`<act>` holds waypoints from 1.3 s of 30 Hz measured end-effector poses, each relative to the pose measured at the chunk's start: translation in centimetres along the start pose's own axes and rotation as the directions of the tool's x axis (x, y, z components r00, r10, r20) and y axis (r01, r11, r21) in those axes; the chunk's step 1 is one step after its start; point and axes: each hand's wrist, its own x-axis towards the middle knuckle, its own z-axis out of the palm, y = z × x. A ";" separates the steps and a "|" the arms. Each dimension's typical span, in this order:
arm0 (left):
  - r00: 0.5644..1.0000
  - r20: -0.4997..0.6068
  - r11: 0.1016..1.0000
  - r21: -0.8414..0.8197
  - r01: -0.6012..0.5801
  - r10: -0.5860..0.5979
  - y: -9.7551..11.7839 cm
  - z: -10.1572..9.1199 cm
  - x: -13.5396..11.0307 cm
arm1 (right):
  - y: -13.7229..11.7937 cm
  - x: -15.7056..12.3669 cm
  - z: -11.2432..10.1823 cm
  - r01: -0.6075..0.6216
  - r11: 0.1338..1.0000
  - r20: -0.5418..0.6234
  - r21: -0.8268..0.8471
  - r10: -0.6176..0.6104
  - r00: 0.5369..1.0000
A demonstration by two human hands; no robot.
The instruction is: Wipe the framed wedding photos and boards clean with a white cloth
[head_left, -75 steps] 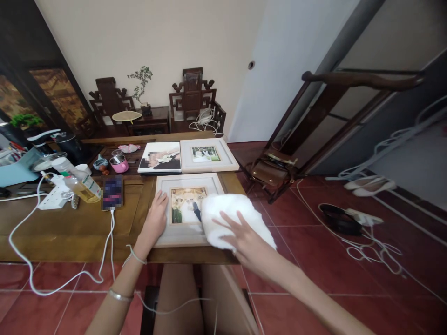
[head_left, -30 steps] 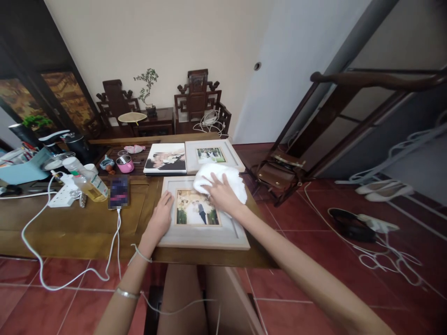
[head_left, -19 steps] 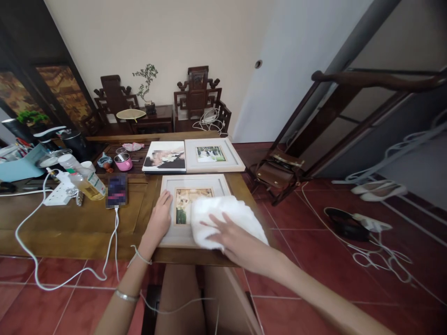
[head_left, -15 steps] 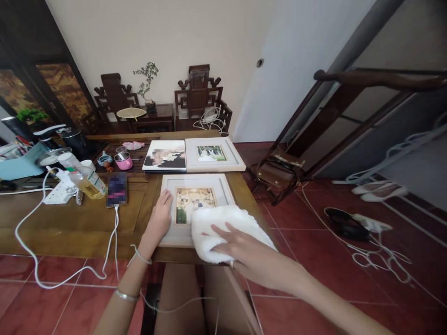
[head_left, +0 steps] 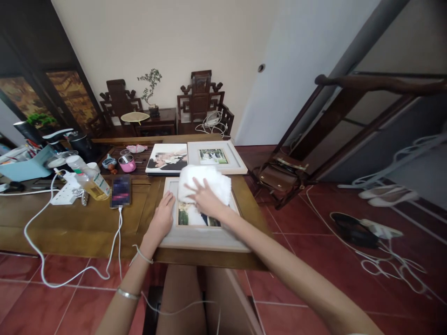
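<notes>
A pale wooden picture frame (head_left: 202, 238) with a photo lies flat at the near edge of a wooden table (head_left: 80, 223). My left hand (head_left: 162, 221) rests flat on the frame's left border, fingers stretched out. My right hand (head_left: 206, 200) presses a fluffy white cloth (head_left: 204, 179) onto the frame's upper part, fingers spread over the cloth. The cloth covers the top of the photo.
Behind lie a second framed photo (head_left: 213, 157) and a photo print (head_left: 166, 158). To the left sit a phone (head_left: 120, 191) on a white cable, a power strip (head_left: 64, 194), a bottle (head_left: 87, 179) and a pink cup (head_left: 127, 163). A brown bag (head_left: 279, 173) and cables lie on the red tiled floor.
My right hand has swept the cloth from the frame's near right corner up and left to its upper part. My left hand has stayed on the frame's left border.
</notes>
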 end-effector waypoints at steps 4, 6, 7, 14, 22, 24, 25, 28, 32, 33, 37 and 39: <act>0.999 -0.037 1.000 -0.009 0.007 -0.008 0.2 0.0 0.0 | -3.2 -3.8 -1.1 0.173 0.973 0.127 0.153 -0.193 0.973; 0.999 -0.032 1.000 0.004 0.017 -0.016 0.4 -0.1 0.0 | -3.9 -6.4 -2.6 0.195 0.952 0.191 0.234 -0.242 0.951; 0.999 -0.027 1.000 0.011 0.020 -0.019 0.5 -0.2 0.0 | -3.9 -7.5 -3.3 0.191 0.941 0.223 0.279 -0.257 0.940; 0.998 -0.055 0.999 -0.039 -0.022 0.020 1.7 -1.2 0.0 | -0.2 -7.3 -3.3 -0.068 0.988 0.223 0.138 0.036 0.974; 0.996 -0.087 0.985 -0.171 -0.031 0.016 2.4 -2.0 -0.1 | -2.2 1.5 0.3 -0.035 0.999 0.094 0.030 0.032 0.995; 0.995 -0.103 0.981 -0.194 -0.018 -0.002 2.3 -2.0 -0.1 | -3.7 1.4 0.2 0.052 0.997 0.150 0.050 -0.059 0.987; 0.995 -0.102 0.980 -0.198 -0.020 0.000 2.2 -2.0 -0.2 | -4.4 0.9 0.1 0.082 0.995 0.172 0.064 -0.092 0.981; 0.998 -0.060 0.981 -0.191 -0.033 0.022 2.2 -2.1 -0.3 | -5.9 -1.7 -0.7 0.139 0.982 0.220 0.127 -0.164 0.962; 0.999 -0.034 0.990 -0.135 -0.027 0.023 2.1 -2.0 -0.4 | -6.1 -5.5 -2.6 0.182 0.953 0.253 0.244 -0.243 0.936; 0.999 -0.023 0.994 -0.110 -0.026 0.024 2.0 -1.8 -0.4 | -5.8 -6.3 -3.1 0.171 0.949 0.269 0.263 -0.242 0.932; 0.999 0.036 0.999 -0.018 -0.037 0.037 1.5 -1.1 -0.3 | -2.6 -7.9 -4.0 0.053 0.973 0.335 0.224 -0.127 0.934; 0.998 0.048 0.999 0.006 -0.039 0.039 1.3 -0.9 -0.3 | -0.6 -7.7 -3.8 -0.026 0.990 0.282 0.138 -0.014 0.959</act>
